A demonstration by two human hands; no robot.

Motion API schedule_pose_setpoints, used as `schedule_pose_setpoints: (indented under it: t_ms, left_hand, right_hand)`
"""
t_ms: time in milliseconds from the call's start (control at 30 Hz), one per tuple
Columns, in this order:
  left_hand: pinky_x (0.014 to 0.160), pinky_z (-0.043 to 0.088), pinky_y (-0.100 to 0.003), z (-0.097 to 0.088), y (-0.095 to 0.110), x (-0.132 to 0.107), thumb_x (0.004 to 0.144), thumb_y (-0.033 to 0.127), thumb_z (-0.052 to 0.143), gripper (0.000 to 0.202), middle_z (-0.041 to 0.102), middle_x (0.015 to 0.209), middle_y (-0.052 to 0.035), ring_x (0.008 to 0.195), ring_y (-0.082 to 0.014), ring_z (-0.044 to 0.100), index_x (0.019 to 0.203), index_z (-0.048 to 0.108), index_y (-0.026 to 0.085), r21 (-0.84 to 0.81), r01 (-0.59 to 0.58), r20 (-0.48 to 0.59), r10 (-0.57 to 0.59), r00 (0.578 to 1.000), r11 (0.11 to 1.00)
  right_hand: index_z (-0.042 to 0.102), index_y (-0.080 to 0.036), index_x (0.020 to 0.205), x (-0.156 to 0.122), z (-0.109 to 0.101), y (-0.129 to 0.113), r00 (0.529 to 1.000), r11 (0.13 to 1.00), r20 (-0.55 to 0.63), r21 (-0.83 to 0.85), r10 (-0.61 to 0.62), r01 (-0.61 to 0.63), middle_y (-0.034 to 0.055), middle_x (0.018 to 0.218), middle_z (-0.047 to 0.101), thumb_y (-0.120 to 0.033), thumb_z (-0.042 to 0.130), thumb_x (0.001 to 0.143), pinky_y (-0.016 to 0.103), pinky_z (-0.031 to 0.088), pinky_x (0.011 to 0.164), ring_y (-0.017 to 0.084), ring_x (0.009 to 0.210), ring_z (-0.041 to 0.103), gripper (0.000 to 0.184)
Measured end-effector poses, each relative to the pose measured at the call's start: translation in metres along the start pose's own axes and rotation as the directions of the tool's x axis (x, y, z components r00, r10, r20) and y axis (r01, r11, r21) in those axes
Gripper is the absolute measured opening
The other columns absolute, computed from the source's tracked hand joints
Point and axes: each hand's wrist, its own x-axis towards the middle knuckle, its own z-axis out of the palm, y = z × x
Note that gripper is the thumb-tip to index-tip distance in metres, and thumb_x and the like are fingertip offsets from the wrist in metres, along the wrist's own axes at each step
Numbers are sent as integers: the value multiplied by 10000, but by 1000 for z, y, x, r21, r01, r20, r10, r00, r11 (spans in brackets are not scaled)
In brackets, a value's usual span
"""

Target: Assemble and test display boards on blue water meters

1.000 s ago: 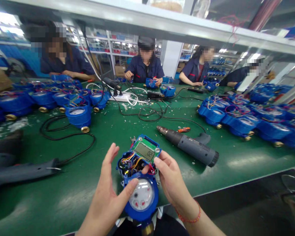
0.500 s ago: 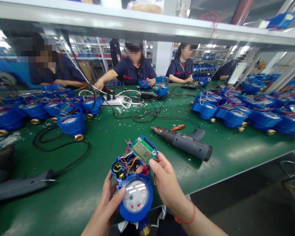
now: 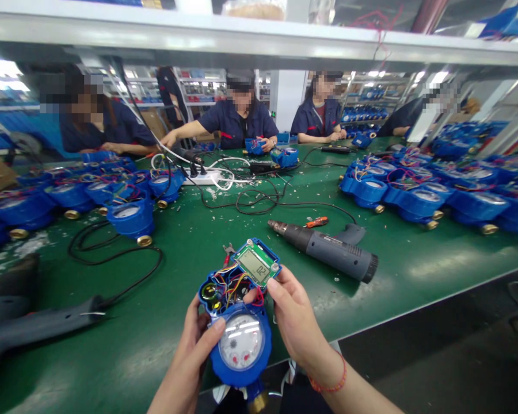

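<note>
Cradling a blue water meter (image 3: 242,343) left of the heat gun (image 3: 336,251), the left hand (image 3: 192,356) is curling underneath while the right hand (image 3: 296,322) is pinching its edge, apparently tilting the circuit board (image 3: 256,264) into view.

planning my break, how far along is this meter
Done: the board looks wired, and its display shows digits. In hand: the blue meter, held by the left hand and right hand. Left: no cover is on, the wires lie exposed, and the meters on the right show open wiring too.
</note>
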Motion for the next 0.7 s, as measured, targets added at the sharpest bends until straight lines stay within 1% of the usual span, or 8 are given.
schedule_pose_setpoints:
  t_ms: [67,133,200,333,400,500,633,700]
  left_hand:
    - [929,528,-317,0,0,0,626,453,849,914,709,1232,-68,1124,-302,660,1430,456,272,-5,-2,-8,2,1000,1000]
    - [936,527,-321,0,1,0,615,448,856,929,715,1220,-72,1127,-308,660,1432,452,268,-12,-9,-2,9,1000,1000]
    - [951,519,-321,1,1,0,621,451,851,930,714,1223,-75,1149,-311,650,1437,445,264,-18,-15,9,15,1000,1000]
    - [984,501,-333,2,0,-1,646,449,837,912,708,1232,-74,1178,-315,634,1444,432,273,-11,-20,19,20,1000,1000]
    - [998,495,-353,1,0,-1,657,446,829,904,695,1257,-78,1181,-323,631,1447,424,277,-5,-18,22,18,1000,1000]
    - [1034,465,-363,0,-1,-1,679,457,809,884,684,1278,-78,1217,-321,609,1454,419,289,17,-31,27,30,999,999]
    - [1056,448,-383,-1,-1,4,723,476,772,866,672,1302,-75,1239,-312,595,1476,381,303,46,-54,61,52,997,997]
    - [1077,432,-395,0,-1,8,730,476,764,832,649,1337,-83,1265,-316,575,1459,411,283,54,-75,79,71,994,996]
  right_hand:
    - [631,-192,1132,0,-1,1,1000,1000,-5,-12,-2,1,64,1050,714,-340,623,945,279,486,890,164,934,656,239]
    - [620,-187,1180,0,-1,1,1000,1000,1,-18,9,-9,57,979,723,-355,617,945,274,487,871,162,895,660,289]
    - [617,-182,1203,1,-1,3,1000,1000,-21,-23,16,-17,51,943,724,-352,610,936,269,492,843,158,854,659,316]
    - [664,-177,1118,4,-2,4,991,997,-130,-78,-11,1,44,998,715,-292,581,869,280,501,799,165,804,646,286]
    - [676,-170,1064,6,-3,4,986,993,-166,-118,-33,13,42,988,712,-287,564,849,297,498,816,185,836,642,270]
    - [677,-160,997,9,-3,3,975,984,-213,-179,-61,22,38,946,709,-311,547,857,307,484,846,202,875,628,244]
    - [669,-162,942,12,-5,1,965,961,-239,-273,-109,41,33,905,696,-337,551,872,288,468,831,204,878,604,223]
    - [657,-166,942,13,-6,1,962,948,-234,-313,-140,61,32,884,685,-357,548,883,283,464,798,198,837,592,228]
